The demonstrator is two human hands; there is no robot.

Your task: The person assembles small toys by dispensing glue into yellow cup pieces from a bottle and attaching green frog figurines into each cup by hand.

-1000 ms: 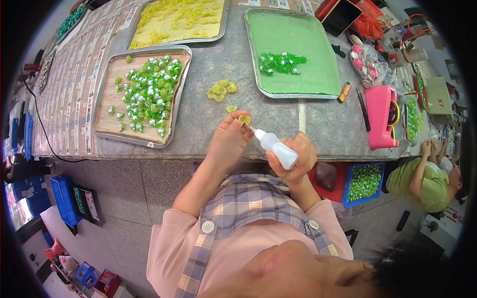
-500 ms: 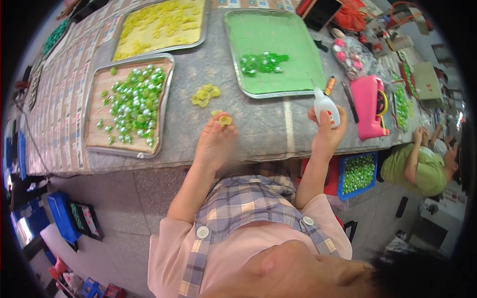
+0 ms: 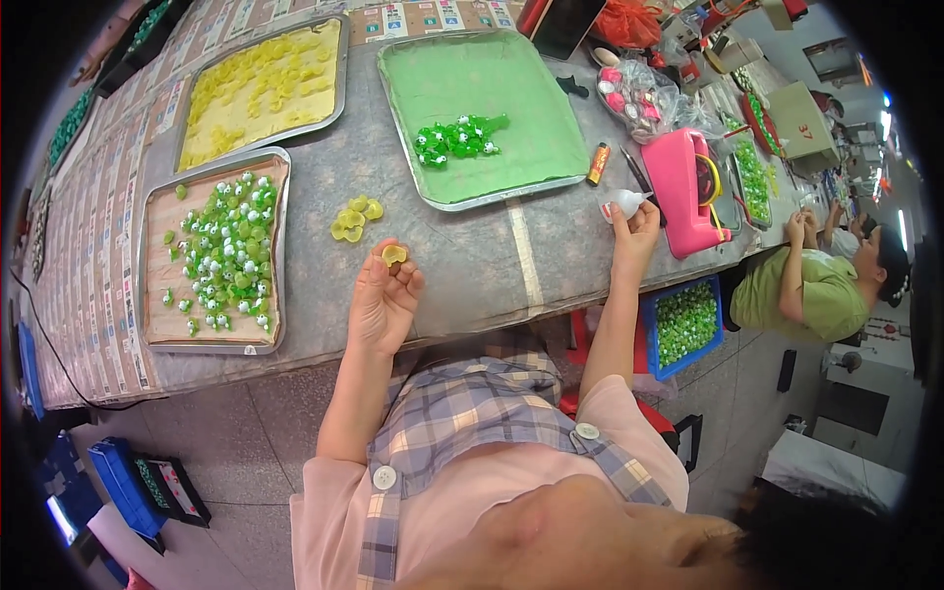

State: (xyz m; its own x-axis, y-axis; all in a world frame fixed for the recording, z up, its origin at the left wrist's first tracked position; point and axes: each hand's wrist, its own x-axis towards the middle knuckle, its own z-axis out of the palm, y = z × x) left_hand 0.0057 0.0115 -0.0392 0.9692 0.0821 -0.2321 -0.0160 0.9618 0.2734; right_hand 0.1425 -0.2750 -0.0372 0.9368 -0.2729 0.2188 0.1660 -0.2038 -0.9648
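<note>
Head view of a grey-covered counter with the person's two hands working above its near edge. The left hand is pinching a cupped, translucent yellow piece between thumb and fingertips, the remaining fingers curling loosely. The right hand is gripping a small white squeeze bottle, which is lying on its side with its nozzle pointing to the right; whether the bottle is touching the counter cannot be told. The two hands are staying well apart.

Just beyond the left hand, a small cluster of similar yellow pieces is lying directly on the counter. Farther left, a brown-lined tray is holding many green-and-white figures, and behind it a second tray is carrying scattered yellow pieces. Toward the middle, a green-lined tray is bearing a group of glossy green pieces with white balls.

Near the right hand, an orange cylinder, a slim dark stick and a pink case are resting on the counter. Below the edge, a blue bin is containing green pieces; farther right, a co-worker in a green shirt is sitting.
</note>
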